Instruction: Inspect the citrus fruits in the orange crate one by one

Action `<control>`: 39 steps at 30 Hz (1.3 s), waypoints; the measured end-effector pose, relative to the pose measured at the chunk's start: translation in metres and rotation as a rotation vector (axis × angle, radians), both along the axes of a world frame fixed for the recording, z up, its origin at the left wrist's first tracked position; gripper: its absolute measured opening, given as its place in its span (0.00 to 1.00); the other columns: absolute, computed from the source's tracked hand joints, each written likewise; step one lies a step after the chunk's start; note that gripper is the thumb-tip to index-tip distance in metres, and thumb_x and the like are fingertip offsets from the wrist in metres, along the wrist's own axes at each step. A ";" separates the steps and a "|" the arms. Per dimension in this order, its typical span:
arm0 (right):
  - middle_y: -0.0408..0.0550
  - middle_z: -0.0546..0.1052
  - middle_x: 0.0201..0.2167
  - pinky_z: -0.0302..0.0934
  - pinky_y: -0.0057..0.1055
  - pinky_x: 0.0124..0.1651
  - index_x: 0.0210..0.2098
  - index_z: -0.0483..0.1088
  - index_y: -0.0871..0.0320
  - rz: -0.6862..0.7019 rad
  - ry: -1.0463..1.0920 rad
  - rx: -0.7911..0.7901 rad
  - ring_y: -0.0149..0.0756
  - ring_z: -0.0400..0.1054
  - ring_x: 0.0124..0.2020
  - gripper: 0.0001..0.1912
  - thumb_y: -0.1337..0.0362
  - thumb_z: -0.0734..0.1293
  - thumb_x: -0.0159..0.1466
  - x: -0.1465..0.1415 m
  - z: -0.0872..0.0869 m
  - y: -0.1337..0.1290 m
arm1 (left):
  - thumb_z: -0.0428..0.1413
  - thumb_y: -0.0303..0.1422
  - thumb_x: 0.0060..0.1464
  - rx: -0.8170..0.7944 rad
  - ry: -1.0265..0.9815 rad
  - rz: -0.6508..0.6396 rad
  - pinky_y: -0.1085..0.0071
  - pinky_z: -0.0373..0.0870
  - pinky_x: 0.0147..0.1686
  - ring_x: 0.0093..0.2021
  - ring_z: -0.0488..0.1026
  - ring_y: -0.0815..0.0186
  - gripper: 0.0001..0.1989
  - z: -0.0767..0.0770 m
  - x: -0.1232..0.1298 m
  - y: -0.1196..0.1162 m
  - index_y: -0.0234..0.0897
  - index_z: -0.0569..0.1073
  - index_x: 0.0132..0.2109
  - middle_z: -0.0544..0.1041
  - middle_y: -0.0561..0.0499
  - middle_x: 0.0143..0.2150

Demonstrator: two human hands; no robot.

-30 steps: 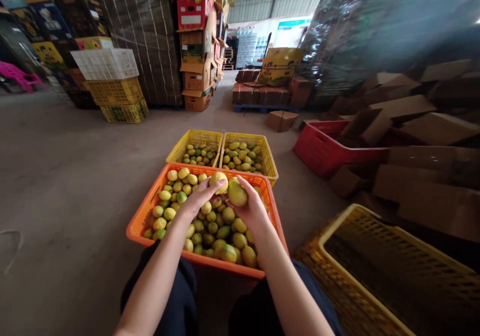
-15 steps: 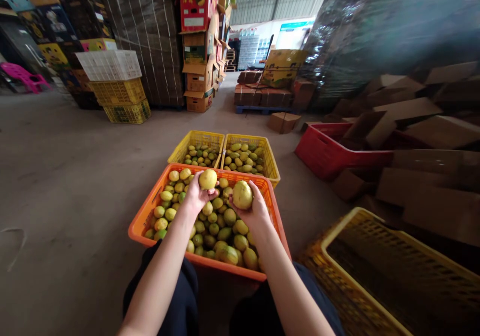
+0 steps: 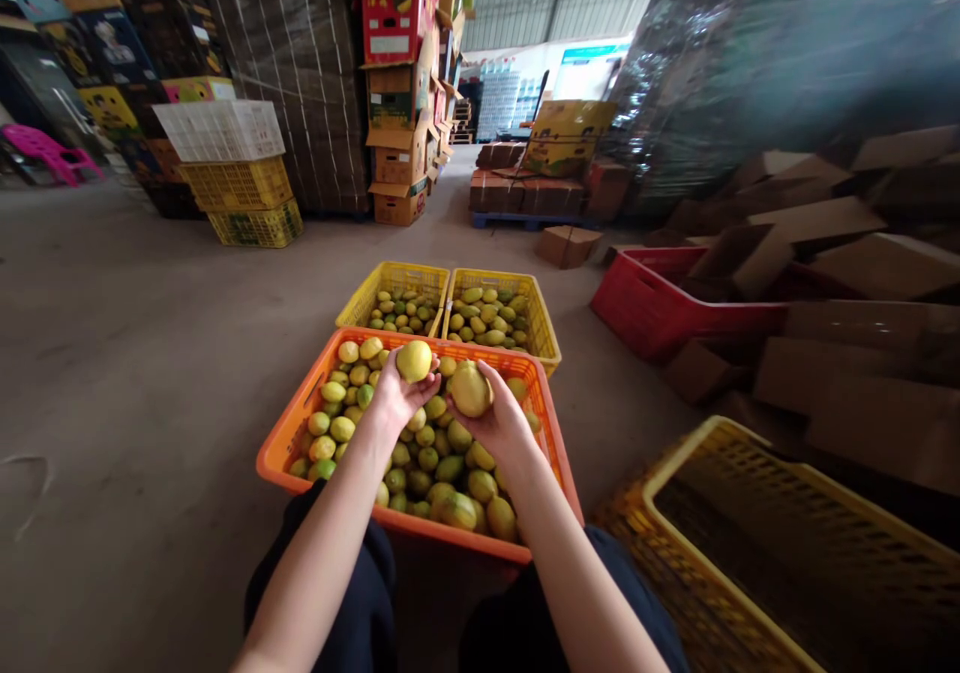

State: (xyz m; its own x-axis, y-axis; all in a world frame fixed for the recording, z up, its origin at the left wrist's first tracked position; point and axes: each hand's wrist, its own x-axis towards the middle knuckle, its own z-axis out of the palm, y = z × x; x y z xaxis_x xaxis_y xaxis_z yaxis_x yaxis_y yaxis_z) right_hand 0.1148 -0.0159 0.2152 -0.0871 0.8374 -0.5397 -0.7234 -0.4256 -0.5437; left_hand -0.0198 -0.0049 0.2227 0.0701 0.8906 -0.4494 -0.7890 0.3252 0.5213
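Observation:
Above an orange crate (image 3: 296, 408) full of yellow and greenish lemons (image 3: 450, 468), both my hands are raised, each with one lemon. My left hand (image 3: 399, 393) cups a round yellow lemon (image 3: 414, 361) in its upturned palm and fingers. In my right hand (image 3: 504, 415) is a larger yellow-green lemon (image 3: 470, 389), gripped between thumb and fingers. The two held lemons are close together but apart. My forearms hide some of the fruit below.
Two yellow crates (image 3: 504, 275) of lemons adjoin the orange crate's far side. At right stand a yellow crate (image 3: 750, 553) and a red crate (image 3: 660, 303) among cardboard boxes (image 3: 862, 353). Stacked crates (image 3: 240, 183) and box piles (image 3: 394, 103) stand farther back.
My right hand has moved left with its lemon, closer to my left hand, and the lemon has turned a little. My left hand has shifted only slightly.

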 end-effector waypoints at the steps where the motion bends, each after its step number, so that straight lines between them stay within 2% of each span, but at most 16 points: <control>1: 0.40 0.75 0.23 0.71 0.30 0.27 0.35 0.69 0.56 -0.011 0.000 0.010 0.31 0.70 0.24 0.05 0.62 0.67 0.61 -0.001 0.000 0.000 | 0.46 0.36 0.63 -0.009 -0.001 0.012 0.71 0.76 0.26 0.21 0.70 0.69 0.15 0.000 0.000 0.000 0.31 0.72 0.38 0.75 0.46 0.28; 5: 0.40 0.73 0.20 0.68 0.27 0.22 0.32 0.67 0.55 -0.032 0.019 -0.038 0.31 0.67 0.20 0.08 0.57 0.66 0.62 -0.001 -0.006 0.003 | 0.47 0.33 0.62 -0.066 0.006 0.065 0.71 0.77 0.29 0.25 0.71 0.68 0.11 0.000 0.001 0.001 0.34 0.72 0.38 0.72 0.50 0.26; 8: 0.44 0.73 0.19 0.63 0.27 0.18 0.32 0.67 0.55 0.013 0.031 -0.069 0.33 0.66 0.18 0.13 0.54 0.59 0.66 0.001 -0.012 0.005 | 0.50 0.38 0.61 -0.099 0.003 0.115 0.70 0.77 0.28 0.23 0.70 0.69 0.13 0.003 -0.001 0.003 0.34 0.71 0.34 0.70 0.51 0.24; 11: 0.43 0.76 0.22 0.68 0.30 0.23 0.34 0.68 0.55 -0.113 0.024 -0.050 0.34 0.69 0.22 0.09 0.58 0.60 0.66 -0.001 -0.014 0.005 | 0.57 0.38 0.56 -0.081 -0.038 0.217 0.73 0.76 0.27 0.20 0.67 0.72 0.11 0.005 -0.005 0.002 0.34 0.69 0.30 0.69 0.53 0.23; 14: 0.39 0.77 0.25 0.72 0.32 0.29 0.35 0.69 0.54 -0.217 0.029 -0.001 0.32 0.71 0.25 0.03 0.62 0.64 0.64 -0.005 -0.010 0.004 | 0.54 0.36 0.57 -0.010 -0.159 0.281 0.71 0.76 0.28 0.22 0.70 0.71 0.11 0.002 -0.009 0.002 0.34 0.69 0.31 0.71 0.52 0.24; 18: 0.39 0.75 0.22 0.70 0.30 0.25 0.33 0.68 0.54 -0.142 0.036 -0.013 0.33 0.69 0.22 0.07 0.58 0.63 0.65 -0.006 -0.006 0.005 | 0.45 0.33 0.62 -0.021 -0.314 0.268 0.71 0.75 0.24 0.27 0.75 0.66 0.13 -0.007 -0.010 0.005 0.33 0.73 0.37 0.76 0.47 0.28; 23: 0.49 0.75 0.21 0.68 0.31 0.21 0.36 0.70 0.59 0.004 0.012 -0.045 0.37 0.70 0.20 0.16 0.59 0.53 0.69 -0.004 -0.009 0.005 | 0.45 0.29 0.63 -0.013 -0.396 0.317 0.70 0.79 0.27 0.30 0.78 0.65 0.12 -0.011 -0.010 0.012 0.34 0.73 0.44 0.77 0.50 0.29; 26: 0.50 0.76 0.22 0.70 0.33 0.24 0.38 0.69 0.59 0.001 0.025 -0.013 0.38 0.72 0.22 0.17 0.56 0.54 0.69 -0.003 -0.008 0.003 | 0.49 0.33 0.62 -0.025 -0.373 0.308 0.70 0.80 0.28 0.30 0.78 0.65 0.10 -0.007 -0.011 0.012 0.33 0.72 0.43 0.76 0.50 0.29; 28: 0.48 0.77 0.23 0.71 0.33 0.25 0.38 0.69 0.58 -0.005 0.030 0.025 0.38 0.73 0.23 0.15 0.54 0.57 0.67 -0.003 -0.004 0.001 | 0.53 0.34 0.60 -0.053 -0.343 0.292 0.73 0.79 0.27 0.30 0.77 0.66 0.08 -0.002 -0.011 0.011 0.34 0.72 0.42 0.75 0.50 0.30; 31: 0.48 0.77 0.23 0.71 0.31 0.26 0.38 0.69 0.59 0.021 0.041 0.093 0.37 0.73 0.23 0.11 0.59 0.61 0.65 -0.001 0.003 -0.002 | 0.56 0.34 0.58 -0.086 -0.336 0.214 0.78 0.77 0.25 0.32 0.76 0.67 0.10 0.004 -0.011 0.007 0.32 0.71 0.43 0.75 0.47 0.33; 34: 0.51 0.78 0.24 0.71 0.29 0.24 0.39 0.69 0.61 0.054 0.085 0.125 0.37 0.73 0.22 0.10 0.62 0.60 0.64 0.001 0.006 -0.003 | 0.53 0.36 0.59 -0.057 -0.334 0.138 0.77 0.78 0.27 0.35 0.77 0.64 0.14 0.007 -0.010 0.005 0.29 0.70 0.46 0.75 0.42 0.35; 37: 0.57 0.79 0.24 0.69 0.27 0.22 0.38 0.71 0.65 0.105 0.140 0.109 0.37 0.72 0.19 0.14 0.59 0.61 0.64 0.004 0.001 -0.001 | 0.48 0.38 0.62 -0.037 -0.322 0.047 0.77 0.77 0.27 0.35 0.78 0.64 0.18 0.006 -0.010 0.004 0.26 0.70 0.50 0.76 0.40 0.35; 39: 0.58 0.79 0.23 0.69 0.26 0.20 0.37 0.71 0.66 0.132 0.159 0.094 0.36 0.71 0.18 0.17 0.56 0.62 0.64 0.006 -0.002 0.001 | 0.46 0.42 0.63 -0.033 -0.309 -0.021 0.76 0.76 0.24 0.32 0.77 0.64 0.22 0.004 -0.009 0.004 0.25 0.69 0.51 0.76 0.40 0.33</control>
